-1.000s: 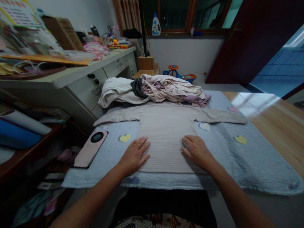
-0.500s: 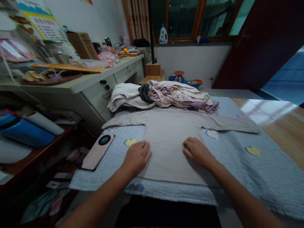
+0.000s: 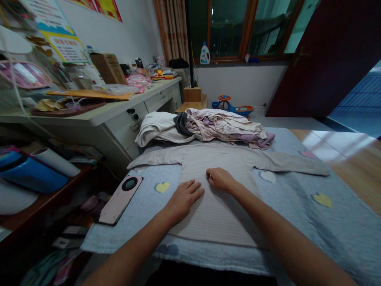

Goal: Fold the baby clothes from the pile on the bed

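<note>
A pale striped long-sleeved shirt lies flat and spread on a light blue quilted mat with heart patches, its sleeves stretched out sideways. My left hand rests palm down on the shirt's left edge, holding nothing. My right hand sits near the shirt's upper middle, fingers drawn together and seeming to pinch the cloth. Beyond the collar lie a folded white garment, a dark grey item and a heap of pink-patterned clothes.
A phone in a pink case lies on the mat left of the shirt. A cluttered white desk with drawers stands at left, above a dark shelf. A wooden floor shows at right; a toy ride-on car stands behind.
My right hand has moved up and left from the shirt's right side to its middle, and its fingers have drawn together. My left hand has shifted slightly right. The view has tilted a little.
</note>
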Demonstrator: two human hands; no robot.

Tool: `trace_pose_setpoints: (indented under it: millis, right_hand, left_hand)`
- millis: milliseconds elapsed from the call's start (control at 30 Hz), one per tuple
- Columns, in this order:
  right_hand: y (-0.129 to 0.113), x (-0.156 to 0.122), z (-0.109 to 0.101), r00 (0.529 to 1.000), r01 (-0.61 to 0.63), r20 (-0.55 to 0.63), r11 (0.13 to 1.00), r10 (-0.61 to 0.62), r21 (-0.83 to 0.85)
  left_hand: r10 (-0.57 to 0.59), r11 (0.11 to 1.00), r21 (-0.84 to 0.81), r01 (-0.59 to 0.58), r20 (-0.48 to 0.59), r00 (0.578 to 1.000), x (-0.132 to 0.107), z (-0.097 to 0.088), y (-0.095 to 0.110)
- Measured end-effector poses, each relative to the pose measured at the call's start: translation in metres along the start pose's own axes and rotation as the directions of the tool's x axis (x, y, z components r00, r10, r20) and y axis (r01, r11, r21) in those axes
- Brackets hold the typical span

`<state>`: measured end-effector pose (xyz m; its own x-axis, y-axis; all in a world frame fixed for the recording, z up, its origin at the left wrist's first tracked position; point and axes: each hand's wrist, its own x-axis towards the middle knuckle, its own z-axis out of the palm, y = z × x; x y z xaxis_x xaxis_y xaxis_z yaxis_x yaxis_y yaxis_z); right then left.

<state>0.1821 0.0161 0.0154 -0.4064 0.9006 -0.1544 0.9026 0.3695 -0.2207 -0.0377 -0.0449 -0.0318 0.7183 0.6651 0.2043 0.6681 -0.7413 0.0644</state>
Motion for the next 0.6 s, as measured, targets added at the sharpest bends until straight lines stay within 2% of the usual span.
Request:
trace_pose_setpoints:
  millis: [100,167,300,400,533,600]
  right_hand:
    - [0.015,0.007,-0.002,0.985,-0.172,-0.019,0.984,0.171,-0.045]
    - [0.024,0.008,-0.001,0.973,-0.225,-0.065,0.973,0.221,-0.057]
    - [0.033,0.006,0.012,0.942,-0.236,-0.257,0.97,0.215,-0.054]
    - [0.036,0.005,0.021,0.924,-0.228,-0.331,0.971,0.192,-0.073]
    - [0.039,0.006,0.025,0.907,-0.191,-0.397,0.978,0.143,-0.084]
    - [0.04,0.007,0.025,0.901,-0.174,-0.413,0.982,0.131,-0.07]
  left_hand:
    - [0.018,1.0,-0.024,-0.018,-0.016,1.0,0.0,-0.001,0.0]
    - [0.01,0.998,-0.06,-0.011,-0.019,1.0,0.001,-0.006,0.001]
    - [-0.079,0.983,-0.165,0.083,0.031,0.996,0.008,-0.024,0.004]
    - [-0.167,0.963,-0.199,0.18,0.078,0.983,0.024,-0.034,0.005]
    - [-0.307,0.942,-0.095,0.321,0.141,0.941,0.06,-0.031,0.007]
    - [-0.337,0.94,-0.018,0.341,0.112,0.935,0.076,-0.023,0.01]
